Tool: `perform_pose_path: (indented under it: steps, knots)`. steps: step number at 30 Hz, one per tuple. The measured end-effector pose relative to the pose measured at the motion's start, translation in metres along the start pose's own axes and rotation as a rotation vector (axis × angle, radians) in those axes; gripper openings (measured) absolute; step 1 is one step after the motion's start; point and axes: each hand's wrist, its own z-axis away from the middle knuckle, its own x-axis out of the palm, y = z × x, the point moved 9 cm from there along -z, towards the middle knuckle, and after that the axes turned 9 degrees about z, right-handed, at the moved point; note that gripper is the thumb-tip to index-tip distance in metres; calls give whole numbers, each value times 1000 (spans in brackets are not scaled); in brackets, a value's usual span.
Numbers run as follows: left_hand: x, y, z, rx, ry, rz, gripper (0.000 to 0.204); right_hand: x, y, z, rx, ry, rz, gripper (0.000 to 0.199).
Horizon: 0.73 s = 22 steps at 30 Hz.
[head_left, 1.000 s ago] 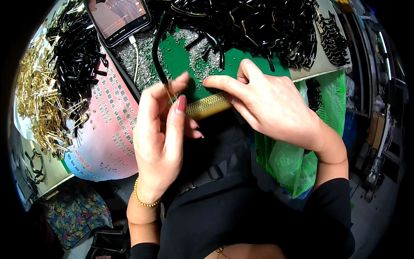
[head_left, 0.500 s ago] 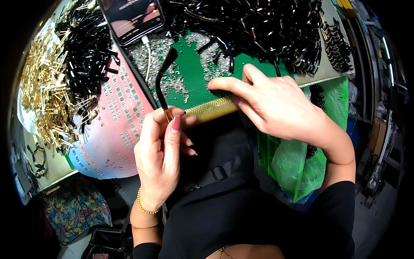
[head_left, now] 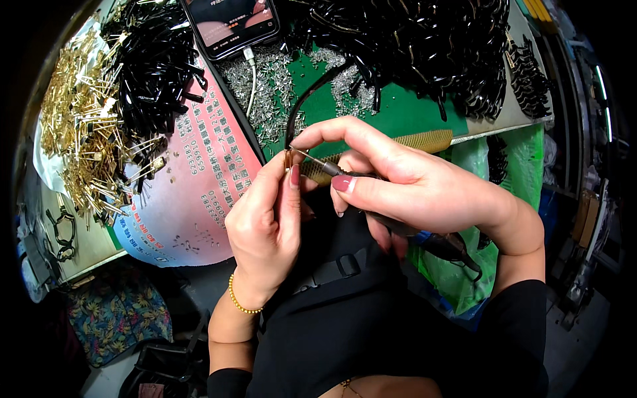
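Note:
My left hand (head_left: 264,215) pinches the end of a black, curved glasses temple (head_left: 306,99) between thumb and fingers. The temple's tip points up and away over the mat, and a gold-coloured bit shows at the gripped end. In my right hand (head_left: 428,179) is a dark electric screwdriver (head_left: 443,247), its body slanting down to the right. Its thin metal bit reaches the temple's gripped end, where my right index fingertip also rests close by. Whether a screw sits at the bit's tip is too small to tell.
Loose small silver screws (head_left: 265,83) lie on a green mat (head_left: 415,106) behind my hands. A textured yellow strip (head_left: 428,140) edges the bench. Black temples (head_left: 149,79) and gold parts (head_left: 79,139) are heaped left, near a cabled phone (head_left: 232,30). Green plastic (head_left: 527,159) hangs at right.
My right hand, seen reaching over the mat's edge before, has come left to the temple, and the screwdriver now shows in it. The temple has tilted right.

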Motion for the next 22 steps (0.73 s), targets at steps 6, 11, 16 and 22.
perform_pose_path:
  steps: [6,11,16,22]
  knots:
    - [8,28,11,627,58,-452,36,2,8,7,37,-109,-271,46]
    - [-7,38,13,577,40,-450,37,9,-26,15,-336,308,915,45]
    - [-107,5,29,190,463,199,21,27,-99,-29,-789,506,1095,27]
    - [-181,5,51,310,596,-68,21,48,-154,-121,-836,767,1421,19]
